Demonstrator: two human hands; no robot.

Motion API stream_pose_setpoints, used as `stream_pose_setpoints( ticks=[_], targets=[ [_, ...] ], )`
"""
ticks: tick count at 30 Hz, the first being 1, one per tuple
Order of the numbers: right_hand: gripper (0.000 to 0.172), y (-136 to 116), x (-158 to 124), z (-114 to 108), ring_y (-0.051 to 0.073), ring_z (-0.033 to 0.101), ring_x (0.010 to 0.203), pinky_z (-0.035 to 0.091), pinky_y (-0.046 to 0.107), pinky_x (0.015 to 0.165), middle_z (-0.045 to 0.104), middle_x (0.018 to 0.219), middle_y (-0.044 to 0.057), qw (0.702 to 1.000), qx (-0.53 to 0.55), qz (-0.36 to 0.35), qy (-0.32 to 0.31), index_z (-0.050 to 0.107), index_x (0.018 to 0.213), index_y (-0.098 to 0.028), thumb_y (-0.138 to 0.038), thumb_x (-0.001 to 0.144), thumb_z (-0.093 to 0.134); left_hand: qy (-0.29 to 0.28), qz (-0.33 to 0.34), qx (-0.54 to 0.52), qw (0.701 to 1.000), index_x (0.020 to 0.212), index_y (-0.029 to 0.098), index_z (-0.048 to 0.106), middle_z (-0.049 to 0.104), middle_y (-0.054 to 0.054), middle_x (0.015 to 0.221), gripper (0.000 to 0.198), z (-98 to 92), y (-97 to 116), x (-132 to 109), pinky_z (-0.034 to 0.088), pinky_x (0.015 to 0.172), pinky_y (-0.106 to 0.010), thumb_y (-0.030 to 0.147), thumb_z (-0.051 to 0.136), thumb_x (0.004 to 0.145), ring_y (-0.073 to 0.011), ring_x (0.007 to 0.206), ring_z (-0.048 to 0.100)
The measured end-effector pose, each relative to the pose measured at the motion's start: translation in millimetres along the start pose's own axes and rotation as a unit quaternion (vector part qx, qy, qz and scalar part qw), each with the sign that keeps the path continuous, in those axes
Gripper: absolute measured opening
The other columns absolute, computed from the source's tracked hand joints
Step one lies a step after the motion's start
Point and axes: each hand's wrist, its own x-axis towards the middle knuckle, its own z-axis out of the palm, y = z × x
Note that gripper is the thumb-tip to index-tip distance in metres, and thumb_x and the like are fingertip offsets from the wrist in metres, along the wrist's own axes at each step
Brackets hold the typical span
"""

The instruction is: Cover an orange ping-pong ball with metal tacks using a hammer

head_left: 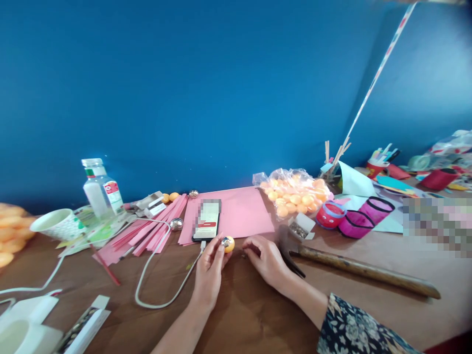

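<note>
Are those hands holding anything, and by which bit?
The left hand holds a round orange ball, partly shiny silver, by its lower left side. I can't tell whether the right hand holds the tiny greyish object beside it.

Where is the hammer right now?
In the head view, the hammer lies on the right side of the table, its head beside the right hand and near the small white box.

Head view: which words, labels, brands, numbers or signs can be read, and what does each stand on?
No text can be read with certainty.
Bottle label: red and white, print too small to read.
Phone screen: partly pixelated, the rest too small to read.
Ball in the left hand: no writing visible.
</note>
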Motion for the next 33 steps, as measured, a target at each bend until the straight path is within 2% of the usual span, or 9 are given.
stream_pose_setpoints(
  ticks=[6,14,25,33],
  targets=[
    [0.006,-5.2,1.1,1.6,0.013,0.055,0.069,0.043,0.024,0.066,0.06,0.076,0.001,0.987,0.155,0.044,0.025,0.057,0.081,-0.018,-0.02,0.08,0.051,-0.021,0.01,0.055,0.998,0.116,0.021,0.056,0.062,-0.007,0.116,0.043,-0.9,1.1,-0.5,0.043,0.093,-0.038,0.033,0.06,0.074,-0.0246,0.109,0.054],
    [0.009,-7.2,0.9,5.7,0.01,0.048,0.062,0.04,0.021,0.06,0.055,0.068,-0.002,0.948,0.3,0.105,-0.02,0.057,0.078,-0.017,-0.026,0.079,0.056,-0.046,0.04,0.141,0.988,0.114,0.021,0.057,0.065,-0.006,0.111,0.046,4.3,9.7,-4.2,0.043,0.093,-0.038,0.029,0.065,0.07,-0.0235,0.104,0.058],
    [0.013,-6.3,0.1,6.7,0.009,0.046,0.057,0.04,0.021,0.057,0.051,0.066,-0.003,0.93,0.346,0.113,-0.051,0.054,0.078,-0.017,-0.03,0.08,0.055,-0.057,0.037,0.16,0.985,0.115,0.019,0.055,0.065,-0.007,0.11,0.046,4.3,8.0,-3.7,0.046,0.088,-0.034,0.027,0.064,0.071,-0.0223,0.101,0.06],
    [0.016,-4.9,0.3,7.5,0.008,0.044,0.055,0.038,0.021,0.055,0.049,0.063,-0.004,0.931,0.342,0.116,-0.059,0.054,0.077,-0.016,-0.032,0.081,0.054,-0.067,0.043,0.156,0.984,0.116,0.018,0.054,0.064,-0.008,0.112,0.047,3.9,5.1,-3.4,0.047,0.088,-0.033,0.027,0.064,0.071,-0.0222,0.101,0.06]
  ],
)
